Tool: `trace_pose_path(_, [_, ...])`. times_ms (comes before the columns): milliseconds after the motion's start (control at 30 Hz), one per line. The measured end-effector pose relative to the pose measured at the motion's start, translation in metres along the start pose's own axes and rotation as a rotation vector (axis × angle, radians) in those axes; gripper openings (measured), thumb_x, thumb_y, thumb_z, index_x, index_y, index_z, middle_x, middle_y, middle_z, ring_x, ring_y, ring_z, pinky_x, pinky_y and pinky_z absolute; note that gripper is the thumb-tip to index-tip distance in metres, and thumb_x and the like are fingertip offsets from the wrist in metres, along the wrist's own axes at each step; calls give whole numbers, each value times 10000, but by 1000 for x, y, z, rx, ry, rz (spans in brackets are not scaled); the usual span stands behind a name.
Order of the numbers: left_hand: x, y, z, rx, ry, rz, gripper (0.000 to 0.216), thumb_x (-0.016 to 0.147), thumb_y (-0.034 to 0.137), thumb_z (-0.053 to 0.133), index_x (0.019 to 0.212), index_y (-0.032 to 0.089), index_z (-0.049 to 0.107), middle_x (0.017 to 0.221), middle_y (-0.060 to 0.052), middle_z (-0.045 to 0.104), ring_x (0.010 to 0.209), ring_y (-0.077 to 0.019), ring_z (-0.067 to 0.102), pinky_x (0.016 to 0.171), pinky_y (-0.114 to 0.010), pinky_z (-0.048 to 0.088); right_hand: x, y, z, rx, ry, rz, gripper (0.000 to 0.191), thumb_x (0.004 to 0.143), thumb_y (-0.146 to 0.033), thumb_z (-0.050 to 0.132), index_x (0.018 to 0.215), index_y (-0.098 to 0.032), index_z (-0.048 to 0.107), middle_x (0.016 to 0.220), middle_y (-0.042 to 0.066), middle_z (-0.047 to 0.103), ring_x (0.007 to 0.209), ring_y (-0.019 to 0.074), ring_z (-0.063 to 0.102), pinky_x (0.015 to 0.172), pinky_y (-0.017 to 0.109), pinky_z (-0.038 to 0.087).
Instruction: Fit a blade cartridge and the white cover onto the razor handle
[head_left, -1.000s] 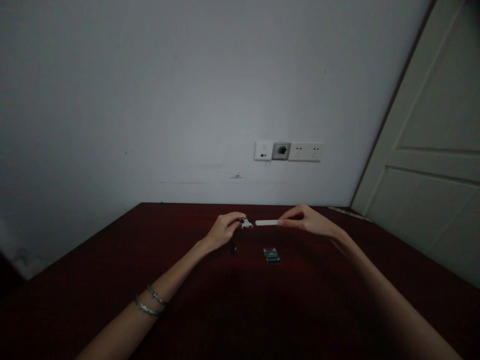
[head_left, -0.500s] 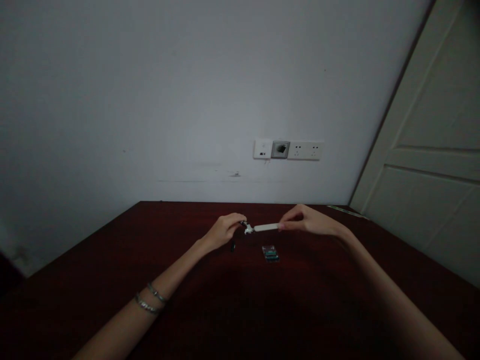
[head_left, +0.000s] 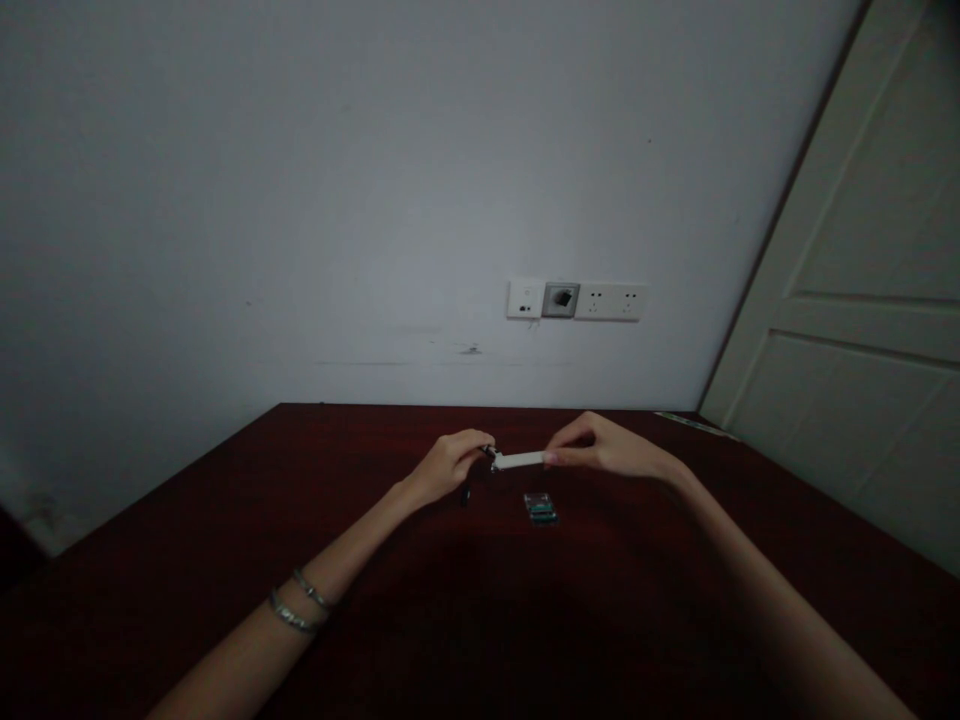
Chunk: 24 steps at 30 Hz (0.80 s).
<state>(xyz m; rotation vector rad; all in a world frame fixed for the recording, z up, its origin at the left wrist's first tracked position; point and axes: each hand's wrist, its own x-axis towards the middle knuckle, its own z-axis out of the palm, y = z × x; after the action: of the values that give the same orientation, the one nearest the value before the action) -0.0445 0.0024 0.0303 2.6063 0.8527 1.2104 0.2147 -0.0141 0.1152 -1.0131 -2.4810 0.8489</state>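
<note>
My left hand [head_left: 450, 468] is closed, pinching a small dark and silver piece [head_left: 491, 455] whose kind I cannot make out. My right hand [head_left: 607, 446] grips the right end of a flat white stick [head_left: 519, 460] between thumb and fingers. The stick's left end meets or overlaps the silver piece; I cannot tell whether it is inside it. Just below my left hand is a small dark object [head_left: 466, 496], too dim to name. A small clear packet with teal parts [head_left: 541, 508] lies on the table below the stick.
The dark red table [head_left: 480, 620] runs up to a pale wall [head_left: 375, 200]. Sockets and switch plates [head_left: 574, 300] sit on that wall. A white panelled door [head_left: 862, 350] stands at right, with a thin flat strip [head_left: 694, 425] near the table's back right corner.
My right hand has moved left with the white stick, closing the gap to the silver piece. My left hand has barely moved.
</note>
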Motion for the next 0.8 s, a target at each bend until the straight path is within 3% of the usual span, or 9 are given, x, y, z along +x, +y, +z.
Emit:
trace_pose_path(267, [1,0,0,14,21,10,242,839,90,418,998,151,590,1008,-78,637,979,-158,579,879,-338,463,-6,14,-11,-39,40,99,354,717,-490,576,723,-168,722,569,8,559,519,111,391,482,243,256])
trace_pose_path(433, [-1,0,1,14,-28,4,251,836,75,408,1000,150,584,990,-73,631,961,-149,579,856,-316,469,0,1,0,15,22,-19,340,741,-464,567,745,-161,722,615,16,595,555,117,425,519,249,298])
trace_pose_path(533, [-1,-1,1,8,-7,13,251,831,73,413,995,147,589,1003,-76,630,976,-150,575,875,-317,457,0,4,-2,-1,-35,9,342,740,-463,567,739,-156,720,550,-1,543,513,101,377,488,240,260])
trace_pose_path(667, [0,-1,0,-2,37,-35,228,828,98,438,984,147,596,969,-69,646,917,-149,595,835,-307,471,-6,9,-13,-34,31,83,345,729,-471,580,725,-157,721,578,9,554,532,108,385,491,244,260])
trace_pose_path(800, [2,3,-2,-8,21,-52,234,818,92,445,982,151,600,957,-63,648,898,-146,596,819,-299,472,-5,-1,-7,11,19,11,355,742,-482,564,736,-162,719,595,12,564,548,114,395,497,246,269])
